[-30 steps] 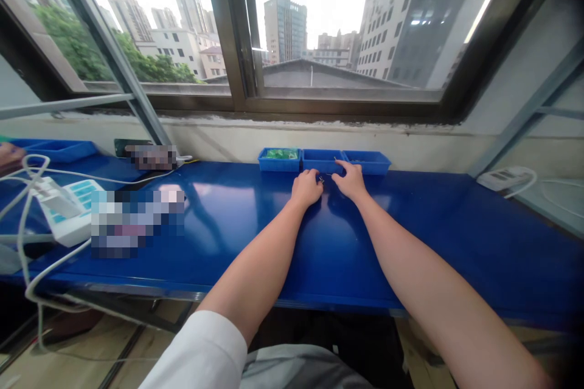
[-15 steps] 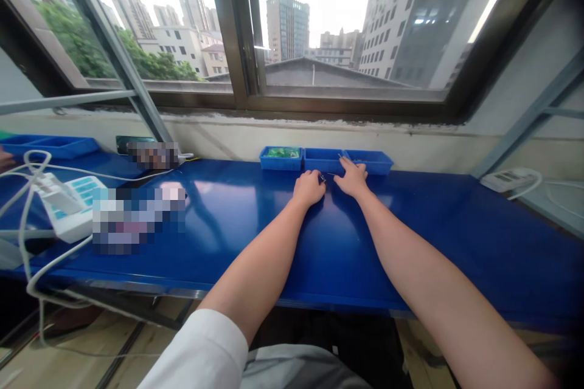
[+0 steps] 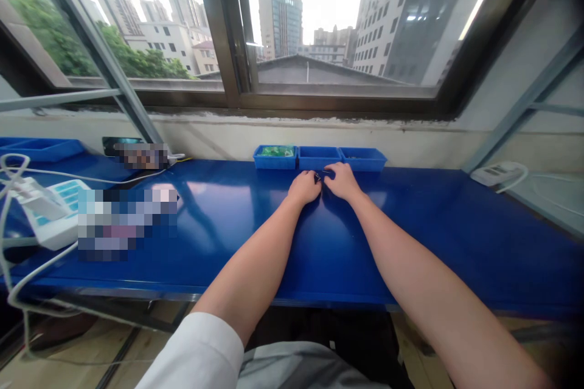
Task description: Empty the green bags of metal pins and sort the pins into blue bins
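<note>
Over the blue tabletop, just in front of the bins, my left hand is closed around a small dark metallic piece whose kind is too small to make out. Close to its right, my right hand curls its fingers toward the left one, with a thin, shiny metal piece at its fingertips. Behind the hands stand a blue bin with green packets, a middle blue bin and a right blue bin. The contents of the latter two are hard to see.
A white power strip with looping cables lies at the left beside a blurred-out item. Further left is another blue tray. A white device with a cable sits at the right. Window and metal shelf frames rise behind.
My right hand has come back from the bins, down and left toward my left hand, bringing the fingertips close together. My left hand keeps its grip; the view has shifted slightly.
</note>
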The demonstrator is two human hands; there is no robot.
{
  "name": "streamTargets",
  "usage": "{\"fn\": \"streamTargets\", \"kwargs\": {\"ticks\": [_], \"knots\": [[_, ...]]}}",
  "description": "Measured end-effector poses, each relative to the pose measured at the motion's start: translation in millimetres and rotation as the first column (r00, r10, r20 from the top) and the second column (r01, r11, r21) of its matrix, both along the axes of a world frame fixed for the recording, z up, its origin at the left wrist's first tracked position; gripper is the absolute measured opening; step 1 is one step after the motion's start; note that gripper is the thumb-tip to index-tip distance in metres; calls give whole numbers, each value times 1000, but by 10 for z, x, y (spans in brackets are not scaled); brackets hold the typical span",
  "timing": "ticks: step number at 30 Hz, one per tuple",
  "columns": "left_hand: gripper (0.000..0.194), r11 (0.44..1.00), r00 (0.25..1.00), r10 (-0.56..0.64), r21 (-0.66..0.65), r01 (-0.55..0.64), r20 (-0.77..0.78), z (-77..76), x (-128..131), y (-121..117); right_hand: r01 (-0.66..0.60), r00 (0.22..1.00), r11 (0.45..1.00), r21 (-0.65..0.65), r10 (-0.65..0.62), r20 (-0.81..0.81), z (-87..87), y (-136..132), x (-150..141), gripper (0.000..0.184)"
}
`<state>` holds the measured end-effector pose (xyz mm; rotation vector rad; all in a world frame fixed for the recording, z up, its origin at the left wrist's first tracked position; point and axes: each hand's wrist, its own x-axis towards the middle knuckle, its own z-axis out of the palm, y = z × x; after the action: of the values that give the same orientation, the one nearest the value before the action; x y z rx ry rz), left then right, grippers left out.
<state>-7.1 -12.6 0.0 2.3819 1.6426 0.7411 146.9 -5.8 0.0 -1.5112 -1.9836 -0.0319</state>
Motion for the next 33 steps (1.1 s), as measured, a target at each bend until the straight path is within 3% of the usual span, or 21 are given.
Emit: {"fn": "streamTargets", "kwargs": {"ticks": [4, 7, 15, 25, 33], "knots": [[40, 997, 991, -71, -36, 67, -110, 13, 19, -20, -27, 994, 988, -152, 42, 100, -79, -4, -34, 45], [47, 994, 988, -78, -84, 68, -134, 20, 26, -40, -28, 994, 981, -193, 47, 95, -115, 4, -43, 45], [44, 996, 987, -84, -52, 78, -138, 3, 25, -27, -21, 991, 975, -223, 49, 122, -20, -65, -79, 44], [42, 997, 984, -78, -20, 76, -162, 6, 32, -37, -99, 993, 987, -125, 105, 47, 21, -61, -33, 25], [43, 997, 980, -76, -15, 74, -185, 16, 27, -41, 94, 996, 983, -160, -91, 26, 50, -77, -38, 23]]}}
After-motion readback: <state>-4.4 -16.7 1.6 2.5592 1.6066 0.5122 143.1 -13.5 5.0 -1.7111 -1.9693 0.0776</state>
